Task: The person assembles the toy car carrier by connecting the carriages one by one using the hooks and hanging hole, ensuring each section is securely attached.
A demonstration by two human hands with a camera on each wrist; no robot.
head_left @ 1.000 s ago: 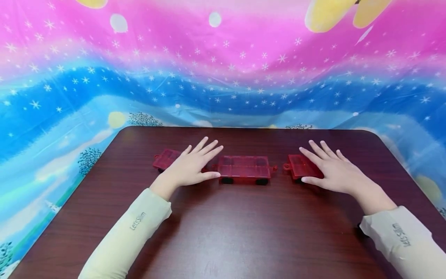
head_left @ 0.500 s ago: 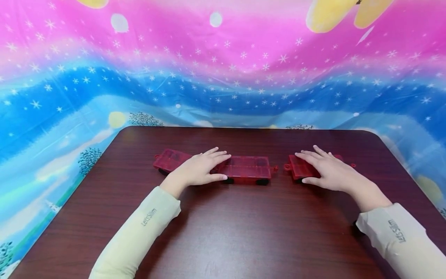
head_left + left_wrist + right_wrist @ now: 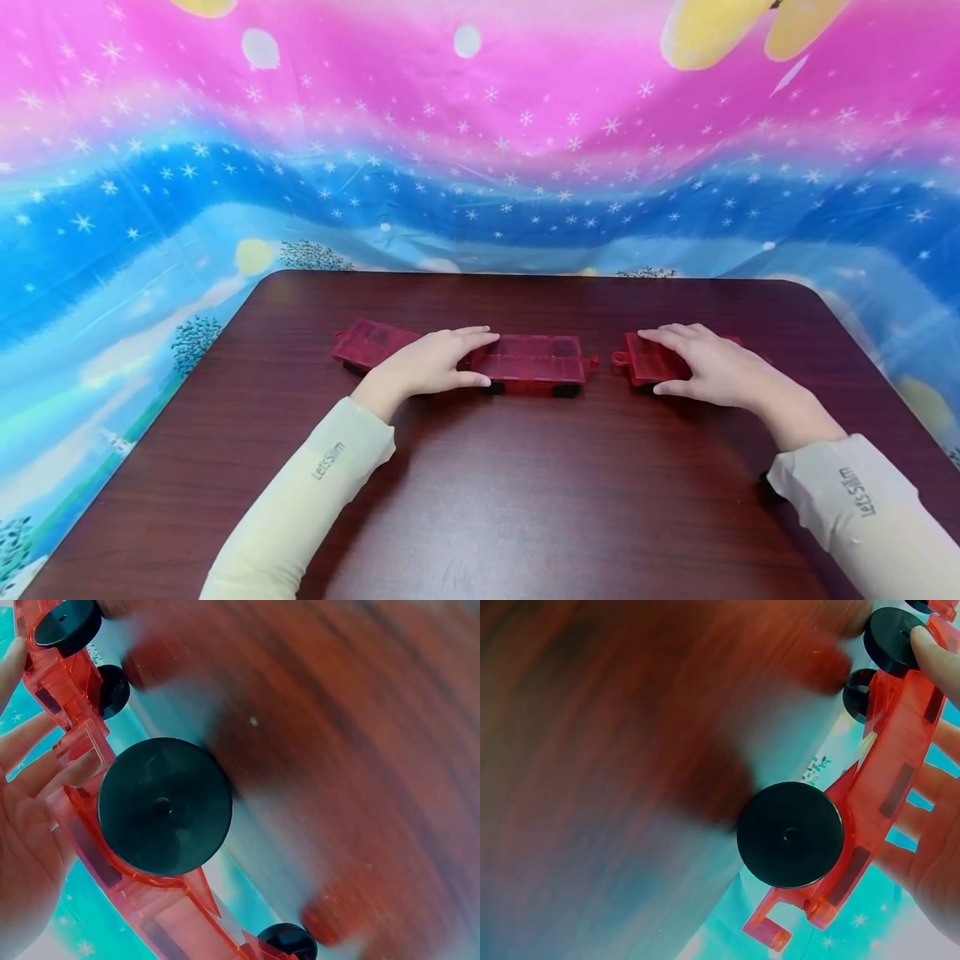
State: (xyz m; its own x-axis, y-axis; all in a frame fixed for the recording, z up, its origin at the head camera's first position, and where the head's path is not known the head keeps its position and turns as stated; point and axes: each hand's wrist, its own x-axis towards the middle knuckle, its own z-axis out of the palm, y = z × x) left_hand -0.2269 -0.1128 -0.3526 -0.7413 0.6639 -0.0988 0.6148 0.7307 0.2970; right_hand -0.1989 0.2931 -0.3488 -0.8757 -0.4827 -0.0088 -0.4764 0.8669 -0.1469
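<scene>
Three see-through red toy wagons with black wheels stand in a row on the table. My left hand [image 3: 431,362] reaches over the hitch between the left wagon [image 3: 372,340] and the middle wagon [image 3: 532,357]. Its thumb and fingertips hold the middle wagon's left end from its near and far sides. The hitch [image 3: 86,746] shows in the left wrist view, joining these two. My right hand [image 3: 712,367] grips the right wagon [image 3: 651,357] from above. In the right wrist view the thumb lies at a black wheel [image 3: 892,641], the fingers on the opposite side. The palm hides part of that wagon.
A gap separates the middle wagon's right hook [image 3: 595,361] from the right wagon's ring [image 3: 620,358]. The dark brown table [image 3: 480,483] has rounded far corners. Behind it hangs a pink and blue snowflake cloth [image 3: 465,167].
My left hand has shifted right and come down onto the middle wagon's left end. My right hand's spread fingers have bent down around the right wagon. The wagons show no clear movement.
</scene>
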